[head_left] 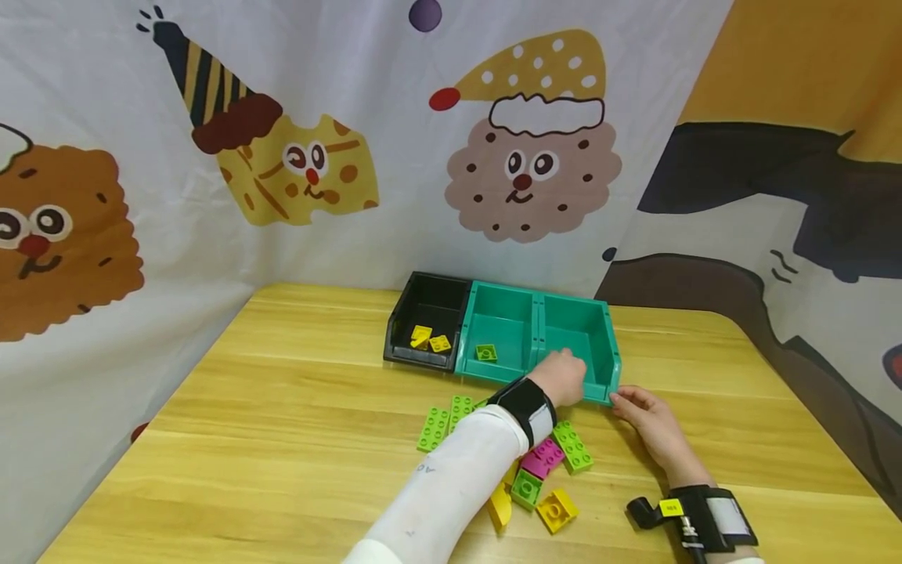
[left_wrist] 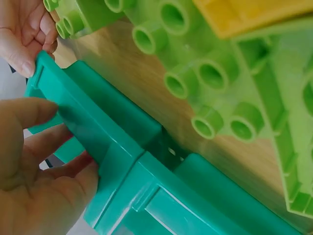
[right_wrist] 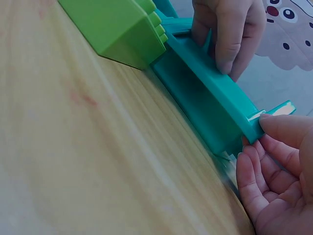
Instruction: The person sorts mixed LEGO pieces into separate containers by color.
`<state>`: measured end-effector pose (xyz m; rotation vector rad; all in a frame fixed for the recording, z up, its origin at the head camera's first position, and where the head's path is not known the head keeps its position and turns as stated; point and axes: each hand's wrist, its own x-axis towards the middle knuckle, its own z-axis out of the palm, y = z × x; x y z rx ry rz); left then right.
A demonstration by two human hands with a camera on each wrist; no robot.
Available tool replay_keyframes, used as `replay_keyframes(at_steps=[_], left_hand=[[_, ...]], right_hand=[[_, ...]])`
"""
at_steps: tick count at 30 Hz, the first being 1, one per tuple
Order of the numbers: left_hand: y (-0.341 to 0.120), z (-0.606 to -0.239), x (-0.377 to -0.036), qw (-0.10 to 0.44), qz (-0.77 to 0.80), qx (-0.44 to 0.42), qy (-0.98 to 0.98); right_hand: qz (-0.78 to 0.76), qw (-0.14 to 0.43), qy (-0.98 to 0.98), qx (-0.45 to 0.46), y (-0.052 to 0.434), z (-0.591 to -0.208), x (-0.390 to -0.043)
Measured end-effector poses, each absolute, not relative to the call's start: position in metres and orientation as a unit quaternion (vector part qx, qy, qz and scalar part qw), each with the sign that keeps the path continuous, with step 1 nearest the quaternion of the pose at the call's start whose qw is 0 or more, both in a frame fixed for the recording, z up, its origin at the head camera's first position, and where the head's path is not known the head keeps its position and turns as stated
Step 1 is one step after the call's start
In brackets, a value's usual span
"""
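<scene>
My left hand (head_left: 564, 377) reaches over the front rim of the right teal bin (head_left: 611, 345), fingers curled on the rim. In the left wrist view the left hand (left_wrist: 29, 161) clasps that rim (left_wrist: 112, 147) between thumb and fingers. My right hand (head_left: 644, 415) holds the bin's front right corner. In the right wrist view the right hand (right_wrist: 279, 181) has its thumb on top of the corner and its fingers below it. The bin (right_wrist: 210, 83) stands on the wooden table (head_left: 282, 407).
A second teal bin holds one green brick (head_left: 485, 352). A black bin (head_left: 430, 313) to its left holds two yellow bricks. Loose bricks lie in front: green (head_left: 433, 428), green (head_left: 572, 446), magenta (head_left: 541, 458), yellow (head_left: 557, 509). Printed cloth walls stand behind and on both sides.
</scene>
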<state>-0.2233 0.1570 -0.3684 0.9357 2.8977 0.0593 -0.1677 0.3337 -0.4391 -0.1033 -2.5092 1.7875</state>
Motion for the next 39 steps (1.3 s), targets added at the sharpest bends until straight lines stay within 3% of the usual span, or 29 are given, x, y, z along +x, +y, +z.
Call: replay_keyframes(at_steps=[6,12,21,27,39], left_hand=[[0.154,-0.363,-0.214,0.118,-0.014,0.301,0.946],[0.152,-0.362,-0.209,0.139,0.002,0.294,0.946],[0.15,-0.349,-0.205,0.079,-0.006,0.353,0.932],[0.136,-0.339,-0.183,0.026,-0.043,0.402,0.914],[0.091,-0.318,-0.143,0.001,0.006,0.453,0.891]], right_hand=[[0.601,0.034,-0.798,-0.028,0.331,-0.438,-0.168],[0.601,0.034,-0.798,-0.027,0.331,-0.438,-0.168],[0.617,0.036,-0.786,-0.016,0.332,-0.439,-0.167],[0.613,0.036,-0.789,-0.008,0.332,-0.438,-0.167],[0.6,0.033,-0.799,-0.018,0.333,-0.439,-0.168]])
